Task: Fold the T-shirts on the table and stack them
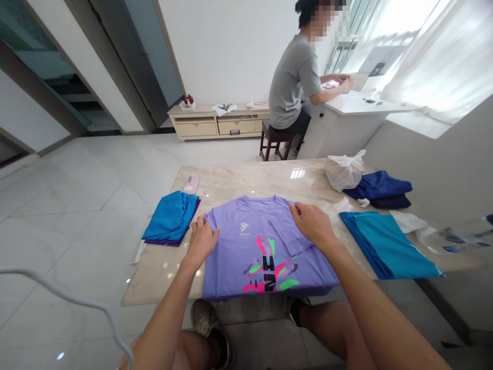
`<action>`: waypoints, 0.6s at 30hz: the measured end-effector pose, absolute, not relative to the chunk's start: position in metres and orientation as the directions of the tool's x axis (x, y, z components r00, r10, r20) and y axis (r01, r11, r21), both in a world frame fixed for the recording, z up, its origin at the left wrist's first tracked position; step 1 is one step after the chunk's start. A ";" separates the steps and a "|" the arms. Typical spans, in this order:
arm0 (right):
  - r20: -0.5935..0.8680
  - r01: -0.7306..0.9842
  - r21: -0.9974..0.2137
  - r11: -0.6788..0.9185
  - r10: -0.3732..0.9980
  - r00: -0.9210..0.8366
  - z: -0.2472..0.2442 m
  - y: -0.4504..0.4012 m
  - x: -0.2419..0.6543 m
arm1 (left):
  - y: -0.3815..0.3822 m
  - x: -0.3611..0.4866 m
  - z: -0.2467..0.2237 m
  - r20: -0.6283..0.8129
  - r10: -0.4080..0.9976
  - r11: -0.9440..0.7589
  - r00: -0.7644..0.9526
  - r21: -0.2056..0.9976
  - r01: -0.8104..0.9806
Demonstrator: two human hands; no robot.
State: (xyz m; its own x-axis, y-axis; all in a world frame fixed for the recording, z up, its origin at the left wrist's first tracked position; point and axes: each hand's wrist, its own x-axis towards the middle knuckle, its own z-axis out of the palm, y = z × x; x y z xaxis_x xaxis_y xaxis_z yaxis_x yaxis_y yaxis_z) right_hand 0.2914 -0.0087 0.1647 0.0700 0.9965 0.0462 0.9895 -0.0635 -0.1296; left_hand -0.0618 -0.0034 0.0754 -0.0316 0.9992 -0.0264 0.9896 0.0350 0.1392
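A purple T-shirt (239,257) lies spread on the table in front of me, collar at the far side, its lower edge at the near table edge. A small white logo and a bright pink, green and black print mark its front. At its left shoulder edge, my left hand (202,239) has curled fingers on the fabric, thumb on top. My right hand (314,223) pinches the cloth by the right shoulder, where a sleeve is folded inward over the front. Left of the shirt, folded blue cloth (169,216) rests on darker purple cloth.
The marble-patterned table (231,180) also carries a small pink packet (191,184), a tied plastic bag (344,172), dark blue clothing (379,186), a folded teal garment (389,244) and a clear bottle (462,236). Beyond, a person (290,82) sits on a stool at a white desk.
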 end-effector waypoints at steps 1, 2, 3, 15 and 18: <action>0.044 0.990 -0.126 -0.067 0.996 0.073 0.164 -0.008 0.291 | -0.003 -0.060 0.073 0.017 1.000 0.017 -0.020 0.153 0.988; 0.044 0.990 -0.123 -0.070 0.996 0.076 0.164 -0.008 0.291 | -0.002 -0.058 0.071 0.052 0.999 0.006 -0.014 0.160 0.987; 0.047 0.990 -0.121 -0.073 0.996 0.079 0.164 -0.008 0.290 | -0.003 -0.056 0.070 0.076 0.997 0.003 -0.015 0.159 0.987; 0.125 0.989 -0.119 -0.084 0.987 0.098 0.161 -0.008 0.285 | -0.031 -0.012 0.081 -0.042 0.981 -0.185 0.189 0.081 0.979; 0.116 0.990 -0.118 -0.076 0.989 0.090 0.160 -0.007 0.283 | -0.054 0.015 0.082 0.011 0.853 -0.511 0.522 0.225 0.830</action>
